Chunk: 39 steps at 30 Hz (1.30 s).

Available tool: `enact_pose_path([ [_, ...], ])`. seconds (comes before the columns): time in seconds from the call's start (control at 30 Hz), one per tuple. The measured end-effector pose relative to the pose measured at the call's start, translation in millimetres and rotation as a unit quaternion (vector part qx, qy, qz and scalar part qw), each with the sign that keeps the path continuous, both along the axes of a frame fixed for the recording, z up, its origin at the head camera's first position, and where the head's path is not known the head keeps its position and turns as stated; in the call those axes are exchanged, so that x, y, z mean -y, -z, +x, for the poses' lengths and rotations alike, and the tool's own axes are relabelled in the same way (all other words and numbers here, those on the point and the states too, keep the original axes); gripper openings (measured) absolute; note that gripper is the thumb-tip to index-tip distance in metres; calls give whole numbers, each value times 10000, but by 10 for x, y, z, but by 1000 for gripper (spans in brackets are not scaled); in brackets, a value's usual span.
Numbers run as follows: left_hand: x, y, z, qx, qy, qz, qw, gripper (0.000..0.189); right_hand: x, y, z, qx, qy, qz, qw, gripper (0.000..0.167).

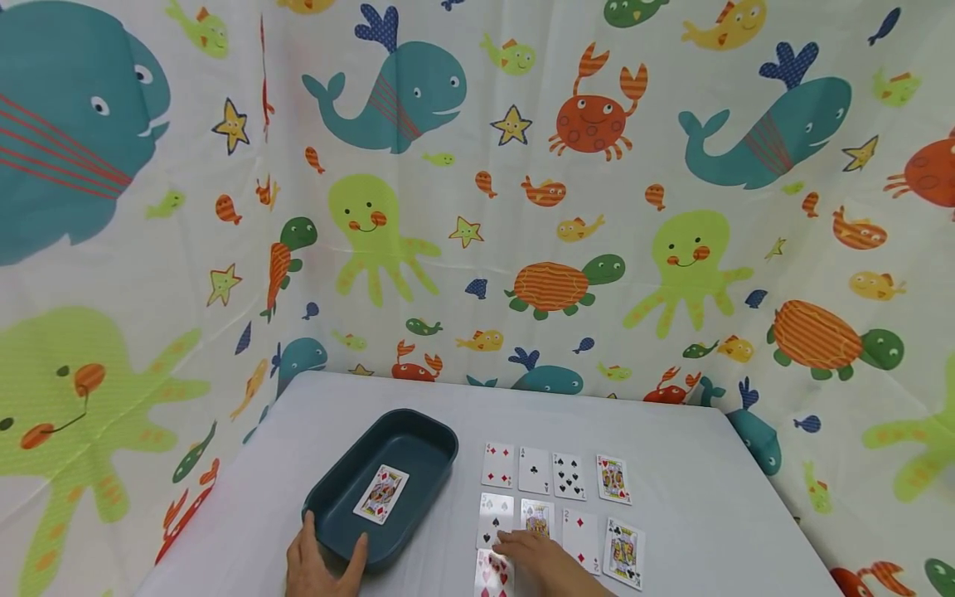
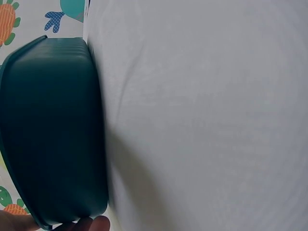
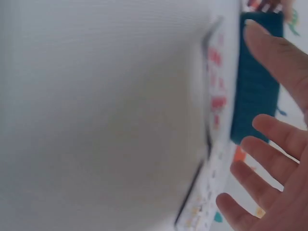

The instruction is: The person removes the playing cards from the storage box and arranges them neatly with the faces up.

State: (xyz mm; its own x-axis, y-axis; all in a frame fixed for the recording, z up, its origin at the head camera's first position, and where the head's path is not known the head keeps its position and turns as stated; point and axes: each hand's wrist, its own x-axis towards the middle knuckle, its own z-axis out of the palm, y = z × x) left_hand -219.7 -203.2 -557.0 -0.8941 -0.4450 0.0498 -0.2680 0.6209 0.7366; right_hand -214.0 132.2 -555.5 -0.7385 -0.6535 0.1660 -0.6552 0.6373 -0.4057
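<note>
My left hand (image 1: 321, 564) grips the near end of a dark teal plastic tub (image 1: 418, 489), fingers along its outer left wall and thumb at the near rim. Inside the tub a face card (image 1: 381, 494) lies face up. My right hand (image 1: 548, 564) hovers low over the laid-out cards, holding nothing, its fingers spread loosely in the right wrist view. Its fingertips overlap the lower edge of a spade card (image 1: 495, 516) and are close to a red heart card (image 1: 492, 574) below it. The hand partly hides a face card (image 1: 537, 514).
More cards lie face up in rows right of the tub: a red diamond card (image 1: 497, 464), a club card (image 1: 534, 469), a spade card (image 1: 569, 476), a face card (image 1: 613, 478), a two of diamonds (image 1: 580, 535) and a king of clubs (image 1: 623, 551). A white cloth (image 1: 694, 497) covers the table.
</note>
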Motion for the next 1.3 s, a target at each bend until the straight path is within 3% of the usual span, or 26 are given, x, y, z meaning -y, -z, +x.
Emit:
enact_pose_path([
  [0.1, 3, -6, 8, -25, 9, 16, 10000, 104, 10, -134, 38, 852, 377, -696, 9932, 68],
  [0.17, 5, -9, 13, -42, 5, 10, 10000, 104, 20, -231, 56, 1423, 691, -1233, 9797, 70],
  [0.23, 5, -13, 19, -57, -3, 4, 10000, 104, 31, -321, 77, 1913, 1135, -1771, 9587, 69],
  [0.4, -2, -14, 29, -50, -28, -16, 10000, 104, 50, -434, 41, 1699, 1390, -2486, 9434, 63],
  [0.8, -11, -7, 57, -105, -71, 31, 9999, 103, 198, -567, -64, 1955, 1557, -3555, 9007, 50],
  [0.9, -18, -4, 68, -185, -98, 33, 9998, 102, 243, -599, -93, 1920, 1493, -3802, 8924, 50],
  [1.13, -26, -1, 87, -167, -98, 62, 9998, 103, 398, -646, -226, 1770, 1064, -4193, 8840, 51],
  [1.3, -40, 13, 99, -236, -151, 44, 9996, 102, 569, -662, -321, 1930, 1011, -4410, 8706, 50],
])
